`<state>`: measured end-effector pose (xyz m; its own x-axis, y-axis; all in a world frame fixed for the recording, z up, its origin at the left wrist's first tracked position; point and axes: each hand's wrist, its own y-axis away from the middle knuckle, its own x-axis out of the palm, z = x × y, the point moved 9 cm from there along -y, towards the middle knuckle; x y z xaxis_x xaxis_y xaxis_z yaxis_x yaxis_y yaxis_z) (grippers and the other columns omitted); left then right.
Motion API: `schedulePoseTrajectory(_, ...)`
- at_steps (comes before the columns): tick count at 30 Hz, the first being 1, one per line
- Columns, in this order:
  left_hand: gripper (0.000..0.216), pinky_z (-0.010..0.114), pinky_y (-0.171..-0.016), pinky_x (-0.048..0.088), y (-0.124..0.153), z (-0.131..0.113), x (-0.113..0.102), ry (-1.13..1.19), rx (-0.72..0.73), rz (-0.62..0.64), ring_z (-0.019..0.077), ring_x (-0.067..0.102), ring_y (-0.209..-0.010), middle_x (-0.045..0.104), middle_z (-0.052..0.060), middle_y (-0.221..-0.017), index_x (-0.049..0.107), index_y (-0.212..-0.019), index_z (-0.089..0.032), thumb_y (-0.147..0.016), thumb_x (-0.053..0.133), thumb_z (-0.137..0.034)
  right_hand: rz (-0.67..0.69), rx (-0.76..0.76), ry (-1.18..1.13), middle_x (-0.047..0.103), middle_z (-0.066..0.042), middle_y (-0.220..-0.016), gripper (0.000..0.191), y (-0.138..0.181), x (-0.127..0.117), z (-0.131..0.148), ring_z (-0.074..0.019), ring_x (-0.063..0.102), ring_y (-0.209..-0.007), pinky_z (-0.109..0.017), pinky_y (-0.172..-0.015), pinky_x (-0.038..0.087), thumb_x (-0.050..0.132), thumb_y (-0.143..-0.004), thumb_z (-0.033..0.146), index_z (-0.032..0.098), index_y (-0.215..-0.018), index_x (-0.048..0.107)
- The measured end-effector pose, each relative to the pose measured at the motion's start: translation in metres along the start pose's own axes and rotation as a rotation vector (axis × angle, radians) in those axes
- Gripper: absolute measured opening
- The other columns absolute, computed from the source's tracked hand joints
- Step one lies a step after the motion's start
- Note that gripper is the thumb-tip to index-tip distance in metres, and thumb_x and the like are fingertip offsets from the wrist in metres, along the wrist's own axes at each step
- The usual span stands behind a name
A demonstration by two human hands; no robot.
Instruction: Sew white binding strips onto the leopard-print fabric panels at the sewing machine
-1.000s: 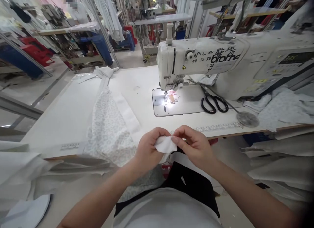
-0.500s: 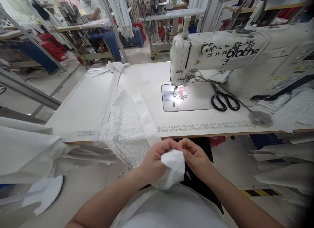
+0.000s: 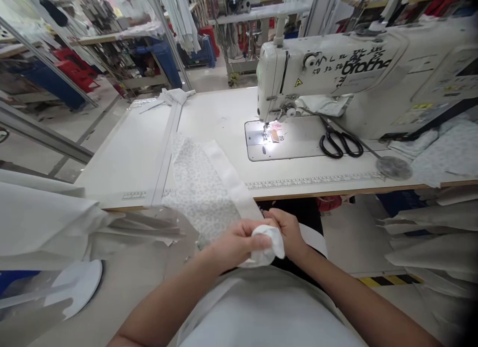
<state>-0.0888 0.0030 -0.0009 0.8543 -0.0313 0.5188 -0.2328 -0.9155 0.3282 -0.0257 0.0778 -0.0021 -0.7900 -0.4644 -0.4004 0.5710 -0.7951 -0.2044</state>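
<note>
A pale fabric piece (image 3: 201, 185) with a grey speckled print and a plain white band (image 3: 229, 175) trails over the table's front edge to my hands. My left hand (image 3: 242, 242) is closed on the cloth, its thumb pressing a bunched white fold. Touching it, my right hand (image 3: 289, 232) is closed on the same cloth, its fingertips partly hidden. A white strip shows beyond my right wrist. Both hands are above my lap, in front of the table edge.
A sewing machine (image 3: 321, 70) stands on the white table (image 3: 127, 148), its needle area lit. Black-handled scissors (image 3: 340, 142) and a round metal disc on a rod (image 3: 394, 167) lie to the right. Cloth hangs at both sides. A person sits at the far left back.
My left thumb now presses over the white fold, which has bunched smaller. My right hand has turned, and a white strip now shows beyond its wrist. The printed fabric has shifted slightly right.
</note>
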Motion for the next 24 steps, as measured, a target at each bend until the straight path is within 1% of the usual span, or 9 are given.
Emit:
schedulePoseTrajectory(2,0.042,0.022,-0.052,0.035,0.002,0.007,-0.011,0.077,-0.003,-0.058,0.0086,0.042,-0.053,0.047,0.001,-0.062,0.058,-0.058,-0.013,-0.063,0.072,-0.053,0.018,-0.032,-0.002,0.045,0.002,-0.062,0.028,0.004,-0.005,0.001,-0.0125,0.045,-0.057,-0.025,-0.054,0.038,0.046,-0.089,0.034,0.020,-0.065,0.046)
schedulePoseTrajectory(4,0.037,0.021,-0.053,0.037,0.003,0.011,-0.023,0.152,-0.001,-0.112,0.0084,0.045,-0.055,0.050,0.001,-0.064,0.062,-0.066,-0.013,-0.064,0.073,-0.048,0.069,-0.165,0.005,0.055,-0.004,-0.088,0.011,0.007,-0.015,0.022,-0.0168,0.054,-0.078,-0.029,-0.069,0.046,0.051,-0.087,0.029,0.020,-0.093,0.055)
schedulePoseTrajectory(6,0.033,0.021,-0.055,0.038,0.003,0.014,-0.025,0.179,-0.030,-0.103,0.0086,0.047,-0.056,0.052,0.001,-0.065,0.064,-0.074,-0.014,-0.067,0.073,-0.045,0.184,-0.368,0.029,0.052,-0.008,-0.112,0.027,0.012,-0.021,0.055,-0.0214,0.053,-0.100,-0.036,-0.084,0.047,0.056,-0.085,0.024,0.023,-0.112,0.053)
schedulePoseTrajectory(9,0.033,0.021,-0.057,0.039,0.000,0.011,-0.016,0.167,-0.048,-0.012,0.0096,0.049,-0.059,0.053,0.001,-0.068,0.064,-0.081,-0.016,-0.068,0.071,-0.045,0.279,-0.585,0.035,0.054,-0.007,-0.115,0.028,0.019,-0.027,0.095,-0.0220,0.052,-0.108,-0.039,-0.090,0.046,0.051,-0.086,0.012,0.026,-0.110,0.056)
schedulePoseTrajectory(11,0.037,0.021,-0.056,0.038,-0.001,0.005,-0.010,0.099,-0.039,0.063,0.0102,0.048,-0.060,0.053,0.001,-0.071,0.064,-0.086,-0.018,-0.066,0.072,-0.049,0.287,-0.627,-0.015,0.060,-0.006,-0.107,0.029,0.019,-0.027,0.109,-0.0198,0.056,-0.102,-0.036,-0.086,0.048,0.045,-0.086,0.006,0.025,-0.105,0.055)
schedulePoseTrajectory(13,0.042,0.021,-0.056,0.036,0.003,0.001,-0.006,-0.056,-0.063,0.154,0.0111,0.047,-0.062,0.053,0.001,-0.073,0.065,-0.090,-0.019,-0.063,0.073,-0.050,0.308,-0.567,-0.035,0.063,-0.005,-0.098,0.026,0.015,-0.023,0.110,-0.0176,0.059,-0.092,-0.031,-0.077,0.050,0.043,-0.087,0.006,0.023,-0.102,0.054)
schedulePoseTrajectory(16,0.044,0.021,-0.057,0.035,0.014,-0.003,-0.013,-0.271,-0.094,0.209,0.0119,0.046,-0.065,0.052,0.002,-0.074,0.065,-0.093,-0.017,-0.066,0.069,-0.052,0.296,-0.335,0.006,0.062,-0.002,-0.082,0.015,0.005,-0.016,0.090,-0.0140,0.058,-0.072,-0.024,-0.061,0.046,0.044,-0.089,0.013,0.022,-0.092,0.056)
schedulePoseTrajectory(20,0.042,0.020,-0.053,0.029,0.020,-0.005,-0.029,-0.331,-0.071,0.113,0.0091,0.039,-0.058,0.045,-0.001,-0.067,0.061,-0.087,-0.015,-0.071,0.064,-0.054,0.300,-0.125,-0.049,0.059,0.001,-0.071,0.008,0.001,-0.006,0.065,-0.0117,0.051,-0.060,-0.023,-0.053,0.040,0.051,-0.088,0.021,0.020,-0.086,0.059)
schedulePoseTrajectory(24,0.041,0.019,-0.047,0.022,0.014,0.003,-0.035,-0.303,-0.048,0.032,0.0067,0.029,-0.054,0.036,-0.004,-0.064,0.056,-0.083,-0.014,-0.074,0.062,-0.053,0.303,-0.105,-0.109,0.059,0.001,-0.072,0.008,0.003,-0.001,0.060,-0.0106,0.049,-0.060,-0.022,-0.053,0.038,0.053,-0.088,0.020,0.019,-0.086,0.061)
